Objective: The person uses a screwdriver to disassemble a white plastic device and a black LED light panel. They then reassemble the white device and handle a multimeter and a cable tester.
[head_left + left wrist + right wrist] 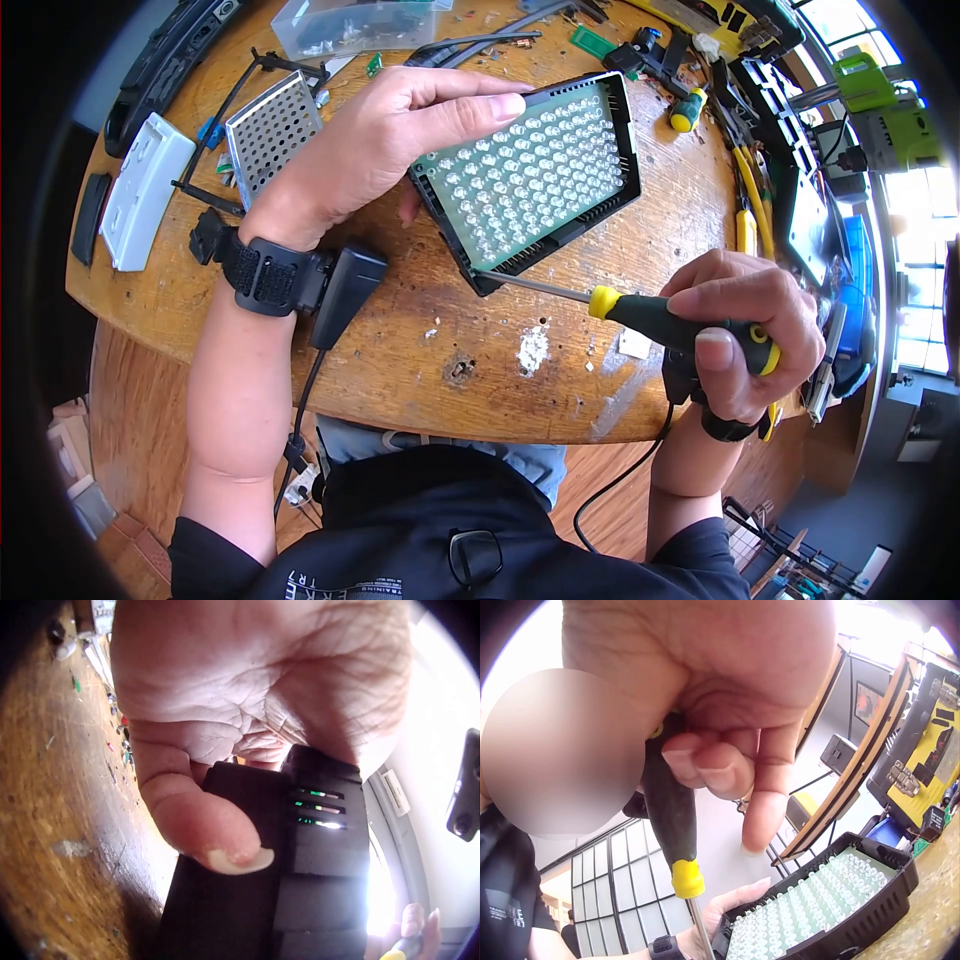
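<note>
My left hand (395, 135) grips the far-left edge of a black plastic housing (628, 140), thumb on top and other fingers mostly hidden beneath. Inside the housing sits a green LED board (438, 180) covered in rows of clear LEDs. In the left wrist view, the thumb presses on the black casing (225, 907) beside its vent slots. My right hand (755, 325) holds a screwdriver (645, 318) with a dark green and yellow handle. Its metal shaft reaches the housing's near corner, the tip at the edge of the board. The right wrist view shows the tilted housing (855, 930) near the shaft.
Left of the housing lie a perforated metal plate (275, 135) and a white plastic piece (148, 195). A clear plastic bin (350, 30) stands at the back. Another screwdriver (688, 110) lies back right, near tools and a green power tool (890, 115). White crumbs (533, 348) dot the wooden table.
</note>
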A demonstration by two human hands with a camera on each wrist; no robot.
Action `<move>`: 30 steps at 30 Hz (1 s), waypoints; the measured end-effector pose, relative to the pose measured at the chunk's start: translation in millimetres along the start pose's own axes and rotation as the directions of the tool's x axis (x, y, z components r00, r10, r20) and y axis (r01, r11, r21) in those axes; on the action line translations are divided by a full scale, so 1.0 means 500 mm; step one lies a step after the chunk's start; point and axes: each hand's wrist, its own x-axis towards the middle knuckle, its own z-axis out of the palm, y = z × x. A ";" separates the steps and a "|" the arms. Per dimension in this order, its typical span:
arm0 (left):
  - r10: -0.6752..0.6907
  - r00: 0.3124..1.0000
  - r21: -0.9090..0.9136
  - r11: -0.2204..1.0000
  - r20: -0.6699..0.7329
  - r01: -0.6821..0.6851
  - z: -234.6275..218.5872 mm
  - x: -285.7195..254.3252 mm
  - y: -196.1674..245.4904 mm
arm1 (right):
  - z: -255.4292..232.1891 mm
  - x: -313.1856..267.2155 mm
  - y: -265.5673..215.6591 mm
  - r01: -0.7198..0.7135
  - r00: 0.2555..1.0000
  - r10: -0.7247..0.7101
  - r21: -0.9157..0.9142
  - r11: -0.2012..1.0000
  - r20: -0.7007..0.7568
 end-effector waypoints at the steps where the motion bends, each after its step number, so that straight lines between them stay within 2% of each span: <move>1: -0.008 1.000 -0.018 1.000 0.004 0.008 0.000 0.000 0.001 | 0.000 0.001 0.000 0.000 1.000 0.000 0.006 1.000 0.005; 6: -0.003 1.000 0.002 1.000 0.004 0.003 0.000 0.001 -0.002 | 0.002 0.000 -0.001 0.002 1.000 -0.002 -0.015 1.000 0.003; 8: -0.005 1.000 0.011 1.000 0.011 0.005 -0.002 0.001 -0.001 | 0.006 0.001 -0.007 0.032 0.999 -0.033 -0.131 0.991 -0.003; 9: -0.003 1.000 -0.003 1.000 0.025 0.003 -0.001 0.001 -0.001 | 0.010 0.001 -0.012 0.033 0.999 -0.034 -0.130 0.991 -0.003; 11: -0.002 0.999 -0.017 1.000 0.038 0.002 0.000 0.001 0.001 | 0.017 -0.002 -0.025 0.115 0.993 -0.116 -0.294 0.949 0.012; 12: 0.006 0.998 -0.037 0.999 0.055 -0.004 0.002 0.002 0.002 | 0.015 -0.005 -0.034 0.169 0.985 -0.144 -0.346 0.923 0.098; 13: 0.013 0.997 -0.056 0.998 0.072 -0.009 0.003 0.001 0.003 | 0.026 -0.009 -0.044 0.176 0.984 -0.158 -0.351 0.920 0.079; 15: 0.034 0.996 -0.086 0.996 0.083 -0.026 0.005 0.003 0.004 | 0.032 -0.009 -0.061 0.224 0.973 -0.190 -0.353 0.908 0.130; 19: 0.067 0.993 -0.121 0.991 0.094 -0.055 0.010 0.004 0.009 | 0.027 -0.001 -0.091 0.316 0.920 -0.194 -0.353 0.880 0.341; 22: 0.059 0.998 -0.231 0.972 0.037 -0.049 0.020 0.001 0.006 | 0.031 0.001 -0.105 0.234 0.910 -0.102 -0.295 0.927 0.401; 24: 0.048 0.997 -0.226 0.974 0.066 -0.032 0.018 0.000 0.009 | 0.023 0.015 -0.095 0.175 0.894 -0.073 -0.196 0.965 0.442; 25: 0.035 0.995 -0.220 0.975 0.093 -0.014 0.017 0.000 0.011 | 0.013 0.021 -0.094 0.104 0.877 -0.005 -0.180 0.978 0.480; 27: 0.054 0.995 -0.196 0.980 0.088 -0.035 0.015 0.002 0.007 | 0.010 0.016 -0.108 -0.191 0.875 0.249 -0.176 0.966 0.415; 28: 0.066 0.994 -0.170 0.984 0.086 -0.050 0.013 0.002 0.004 | 0.031 0.006 -0.110 -0.315 0.909 0.342 -0.147 0.938 0.237; 29: 0.071 0.994 -0.173 0.983 0.081 -0.056 0.013 0.002 0.004 | 0.024 0.009 -0.131 -0.480 0.832 0.520 -0.219 0.849 0.192; 30: 0.072 0.994 -0.169 0.984 0.079 -0.058 0.015 0.003 0.004 | 0.020 0.028 -0.149 -0.599 0.752 0.635 -0.218 0.770 0.177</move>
